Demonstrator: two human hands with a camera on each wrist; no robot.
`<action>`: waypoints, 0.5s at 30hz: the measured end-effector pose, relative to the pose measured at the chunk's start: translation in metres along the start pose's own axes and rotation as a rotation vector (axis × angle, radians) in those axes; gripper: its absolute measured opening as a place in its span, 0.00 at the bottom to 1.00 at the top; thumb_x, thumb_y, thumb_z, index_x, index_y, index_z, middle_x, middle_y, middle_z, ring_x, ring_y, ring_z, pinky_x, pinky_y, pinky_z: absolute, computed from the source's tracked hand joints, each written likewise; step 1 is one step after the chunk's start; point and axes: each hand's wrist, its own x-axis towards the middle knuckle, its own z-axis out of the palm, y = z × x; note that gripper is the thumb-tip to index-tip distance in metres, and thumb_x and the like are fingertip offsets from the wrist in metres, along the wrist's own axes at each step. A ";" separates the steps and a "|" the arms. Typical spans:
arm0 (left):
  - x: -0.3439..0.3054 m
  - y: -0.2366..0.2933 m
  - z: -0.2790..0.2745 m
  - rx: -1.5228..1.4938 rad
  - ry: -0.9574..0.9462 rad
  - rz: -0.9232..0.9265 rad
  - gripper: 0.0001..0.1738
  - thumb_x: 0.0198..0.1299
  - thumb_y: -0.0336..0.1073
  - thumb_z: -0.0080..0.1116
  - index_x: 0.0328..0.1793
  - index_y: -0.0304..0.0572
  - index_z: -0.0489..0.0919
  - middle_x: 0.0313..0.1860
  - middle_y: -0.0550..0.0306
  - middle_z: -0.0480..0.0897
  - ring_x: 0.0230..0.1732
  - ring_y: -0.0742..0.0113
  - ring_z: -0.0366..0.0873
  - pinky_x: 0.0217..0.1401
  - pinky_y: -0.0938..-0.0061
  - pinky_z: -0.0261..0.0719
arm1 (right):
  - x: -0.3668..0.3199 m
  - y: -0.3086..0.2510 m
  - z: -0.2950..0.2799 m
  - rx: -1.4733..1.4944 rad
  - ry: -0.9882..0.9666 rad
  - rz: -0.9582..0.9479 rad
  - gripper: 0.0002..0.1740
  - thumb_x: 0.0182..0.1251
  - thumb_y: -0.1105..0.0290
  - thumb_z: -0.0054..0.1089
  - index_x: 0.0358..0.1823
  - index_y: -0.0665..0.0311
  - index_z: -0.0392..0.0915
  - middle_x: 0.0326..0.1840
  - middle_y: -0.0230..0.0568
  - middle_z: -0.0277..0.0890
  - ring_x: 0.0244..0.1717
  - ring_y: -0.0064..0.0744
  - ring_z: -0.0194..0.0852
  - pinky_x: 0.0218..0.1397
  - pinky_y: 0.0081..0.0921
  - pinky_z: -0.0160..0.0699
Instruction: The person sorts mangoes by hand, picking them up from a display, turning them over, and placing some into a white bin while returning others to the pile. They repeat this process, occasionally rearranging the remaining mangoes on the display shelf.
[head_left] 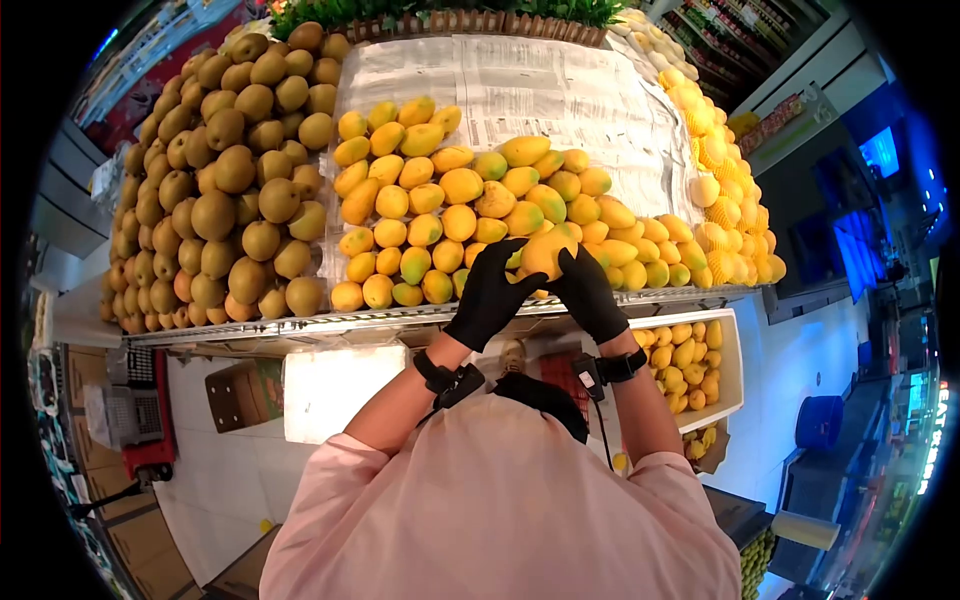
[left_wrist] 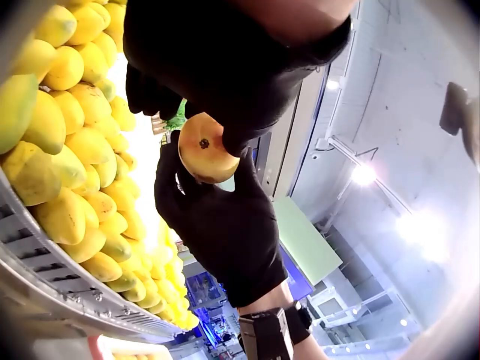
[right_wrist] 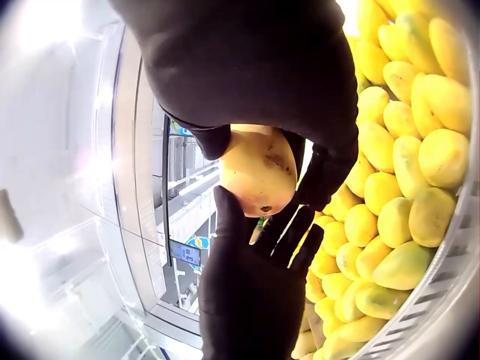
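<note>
A yellow mango (head_left: 545, 254) is held up between two black-gloved hands at the front edge of the mango display. The left hand (head_left: 492, 292) touches its left side and the right hand (head_left: 592, 295) curls round its right side. In the left wrist view the mango (left_wrist: 208, 148) shows its dark stem spot, with the right hand (left_wrist: 229, 229) beneath. Brown blemishes mark the mango (right_wrist: 259, 171) in the right wrist view, where the left hand (right_wrist: 255, 292) has its fingers spread below it.
Rows of mangoes (head_left: 425, 200) lie on paper (head_left: 560, 90) behind the metal shelf edge (head_left: 400, 318). Brown round fruit (head_left: 235, 170) is heaped at left, net-wrapped yellow fruit (head_left: 715, 150) at right. Below stand a white box (head_left: 345, 390) and a crate of mangoes (head_left: 737, 370).
</note>
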 end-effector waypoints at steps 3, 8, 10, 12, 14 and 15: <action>0.000 -0.003 -0.003 -0.064 -0.048 0.000 0.32 0.51 0.39 0.72 0.61 0.37 0.74 0.55 0.49 0.77 0.58 0.58 0.74 0.61 0.65 0.73 | -0.002 -0.001 0.000 -0.134 -0.019 -0.039 0.25 0.72 0.60 0.57 0.62 0.70 0.66 0.57 0.42 0.73 0.56 0.30 0.73 0.56 0.26 0.77; -0.002 0.000 -0.006 -0.092 -0.023 0.111 0.34 0.47 0.36 0.76 0.61 0.39 0.74 0.55 0.51 0.77 0.59 0.58 0.74 0.61 0.65 0.73 | -0.009 -0.017 0.012 -0.808 0.063 -0.275 0.31 0.60 0.65 0.69 0.62 0.68 0.68 0.55 0.43 0.75 0.56 0.33 0.75 0.59 0.31 0.75; -0.002 0.003 -0.010 -0.061 0.012 0.192 0.34 0.45 0.34 0.77 0.61 0.40 0.75 0.55 0.51 0.77 0.59 0.56 0.74 0.62 0.65 0.72 | -0.012 -0.027 0.021 -0.871 0.080 -0.343 0.35 0.53 0.67 0.75 0.61 0.68 0.69 0.55 0.44 0.76 0.56 0.35 0.76 0.60 0.32 0.75; -0.003 0.004 -0.015 -0.021 0.049 0.286 0.35 0.42 0.32 0.78 0.60 0.41 0.76 0.55 0.50 0.78 0.59 0.54 0.74 0.63 0.64 0.72 | -0.019 -0.041 0.034 -0.960 0.063 -0.469 0.37 0.48 0.68 0.79 0.60 0.67 0.71 0.56 0.44 0.77 0.56 0.37 0.77 0.60 0.32 0.75; -0.002 0.011 -0.024 0.092 0.084 0.436 0.34 0.40 0.30 0.78 0.58 0.42 0.76 0.55 0.50 0.78 0.59 0.52 0.74 0.63 0.63 0.72 | -0.025 -0.053 0.045 -1.096 0.042 -0.492 0.34 0.48 0.68 0.79 0.58 0.65 0.74 0.57 0.44 0.77 0.57 0.38 0.77 0.61 0.32 0.75; 0.000 0.014 -0.027 0.149 0.103 0.512 0.34 0.39 0.29 0.78 0.57 0.42 0.77 0.55 0.50 0.79 0.58 0.51 0.74 0.63 0.63 0.72 | -0.027 -0.056 0.047 -1.138 0.027 -0.489 0.33 0.49 0.68 0.78 0.58 0.65 0.75 0.57 0.43 0.77 0.57 0.38 0.77 0.61 0.32 0.75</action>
